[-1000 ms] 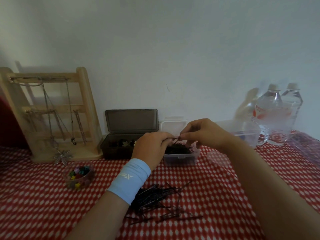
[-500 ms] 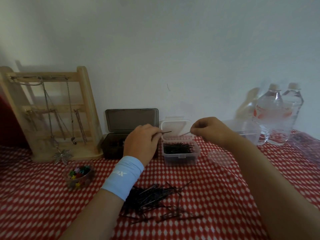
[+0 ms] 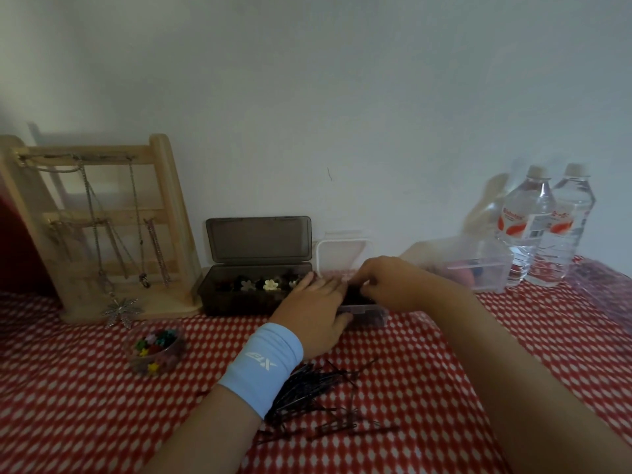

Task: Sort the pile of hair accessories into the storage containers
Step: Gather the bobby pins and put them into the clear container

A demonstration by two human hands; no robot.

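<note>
A wooden jewellery stand [image 3: 174,217] stands at the counter's left rear against the white wall [image 3: 342,97]. Chain necklaces [image 3: 156,248] hang from its bars, and a silver leaf-shaped pendant [image 3: 120,311] lies at its base. Two clear water bottles [image 3: 526,227] stand side by side at the right rear on the red-and-white checked cloth [image 3: 68,405].

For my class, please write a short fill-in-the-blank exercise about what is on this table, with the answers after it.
The wristband below the left hand is light ____. Black hairpins lie loose on a white and ____ tablecloth. Necklaces hang on a ____ stand. The number of water bottles by the wall is ____.
Missing words: blue, red, wooden, two.
</note>
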